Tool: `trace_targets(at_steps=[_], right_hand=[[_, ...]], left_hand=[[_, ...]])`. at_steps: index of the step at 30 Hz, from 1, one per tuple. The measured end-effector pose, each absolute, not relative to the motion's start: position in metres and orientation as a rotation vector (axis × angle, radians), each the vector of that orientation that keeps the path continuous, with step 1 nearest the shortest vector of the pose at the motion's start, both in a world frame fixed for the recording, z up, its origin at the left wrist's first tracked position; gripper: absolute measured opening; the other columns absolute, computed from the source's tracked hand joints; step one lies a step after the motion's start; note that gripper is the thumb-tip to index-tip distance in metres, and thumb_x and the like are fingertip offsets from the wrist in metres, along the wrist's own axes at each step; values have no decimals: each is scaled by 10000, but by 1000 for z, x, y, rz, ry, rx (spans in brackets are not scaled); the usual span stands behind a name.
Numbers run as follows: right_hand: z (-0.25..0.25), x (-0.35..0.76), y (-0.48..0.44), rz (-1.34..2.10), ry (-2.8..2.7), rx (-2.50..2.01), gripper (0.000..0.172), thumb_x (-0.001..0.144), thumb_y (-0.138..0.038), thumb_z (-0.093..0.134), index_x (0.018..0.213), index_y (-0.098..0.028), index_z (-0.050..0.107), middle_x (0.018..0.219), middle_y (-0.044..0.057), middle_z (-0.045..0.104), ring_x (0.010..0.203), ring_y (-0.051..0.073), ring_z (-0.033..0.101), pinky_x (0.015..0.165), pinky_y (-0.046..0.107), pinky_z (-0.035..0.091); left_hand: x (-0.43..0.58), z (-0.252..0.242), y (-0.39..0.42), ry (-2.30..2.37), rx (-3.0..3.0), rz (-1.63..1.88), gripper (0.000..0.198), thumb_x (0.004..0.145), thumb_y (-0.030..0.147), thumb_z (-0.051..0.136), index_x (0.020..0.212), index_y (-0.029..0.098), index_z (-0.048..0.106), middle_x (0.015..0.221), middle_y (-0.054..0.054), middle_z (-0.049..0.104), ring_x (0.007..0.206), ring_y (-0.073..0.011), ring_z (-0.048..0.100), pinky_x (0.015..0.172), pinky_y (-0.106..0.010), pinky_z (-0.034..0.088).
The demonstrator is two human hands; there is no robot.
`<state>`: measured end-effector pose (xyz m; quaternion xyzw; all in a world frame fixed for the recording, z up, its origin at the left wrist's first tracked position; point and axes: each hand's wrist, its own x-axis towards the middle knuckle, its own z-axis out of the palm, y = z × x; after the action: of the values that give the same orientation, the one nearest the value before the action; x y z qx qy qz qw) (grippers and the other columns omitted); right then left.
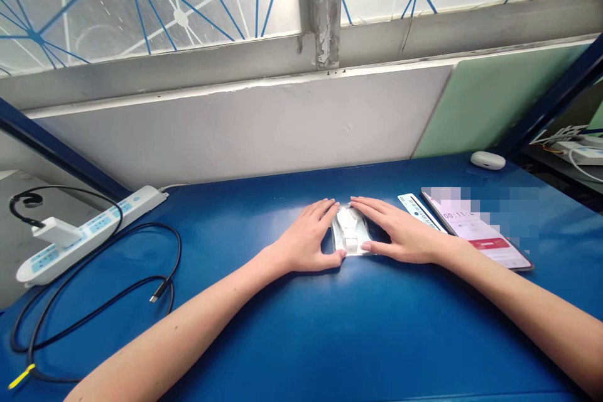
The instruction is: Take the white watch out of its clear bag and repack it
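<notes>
A small clear plastic packet [351, 233] with something white inside lies flat on the blue table [301, 339]. My left hand [311, 235] rests at the packet's left side, fingers stretched forward, with the thumb by its near left corner. From the other side, my right hand [393, 230] reaches over the packet's right edge. Its fingertips touch the far edge and its thumb lies on the near part. Both hands have fingers and thumb apart, neither closed round the packet. The kind of white item inside cannot be made out.
Right of my right hand lie a white-and-blue card [419, 210] and a phone [490, 244] with a lit screen. A white earbud case [488, 160] sits at the back right. On the left are a power strip [98, 226], a plugged-in charger [56, 232] and a looped black cable [176, 251].
</notes>
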<state>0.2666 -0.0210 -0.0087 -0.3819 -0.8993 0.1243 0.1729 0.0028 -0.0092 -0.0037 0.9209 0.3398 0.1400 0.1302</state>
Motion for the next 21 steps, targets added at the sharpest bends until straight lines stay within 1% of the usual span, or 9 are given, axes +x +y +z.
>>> trace_targets(at_steps=[5, 10, 14, 17, 21], right_hand=[[-9, 266, -21, 396, -2533, -1105, 809, 903, -540, 564, 1561, -192, 249, 1587, 172, 324, 1440, 362, 325, 1133, 557, 357], [-10, 266, -21, 424, -2537, -1134, 805, 908, -561, 546, 1557, -182, 259, 1591, 172, 316, 1453, 350, 303, 1146, 554, 337], [-10, 265, -22, 432, -2535, -1152, 799, 907, -569, 539, 1549, -168, 282, 1589, 174, 318, 1451, 352, 306, 1146, 551, 339], [-10, 263, -22, 410, -2527, -1159, 784, 907, -571, 535, 1537, -159, 313, 1571, 181, 354, 1433, 358, 340, 1134, 551, 356], [-12, 256, -17, 336, -2499, -1152, 736, 903, -572, 537, 1495, -160, 393, 1499, 192, 459, 1375, 373, 419, 1098, 567, 387]], left_hand=[[1, -2, -8, 998, 2700, 324, 843, 843, 486, 593, 1529, 131, 255, 1575, -201, 292, 1465, -353, 266, 1172, -532, 268], [-4, 4, -4, 967, 2686, 251, 857, 869, 591, 564, 1541, 160, 254, 1590, -162, 284, 1465, -337, 276, 1181, -495, 262], [-5, 4, -3, 980, 2688, 241, 884, 865, 600, 572, 1538, 119, 260, 1587, -181, 281, 1471, -334, 259, 1185, -487, 254], [-4, 1, -4, 988, 2704, 255, 878, 868, 576, 573, 1531, 88, 268, 1584, -199, 276, 1469, -333, 261, 1185, -483, 258], [-4, -1, -6, 1012, 2702, 292, 843, 873, 540, 561, 1523, 84, 277, 1578, -206, 286, 1478, -337, 235, 1185, -494, 261]])
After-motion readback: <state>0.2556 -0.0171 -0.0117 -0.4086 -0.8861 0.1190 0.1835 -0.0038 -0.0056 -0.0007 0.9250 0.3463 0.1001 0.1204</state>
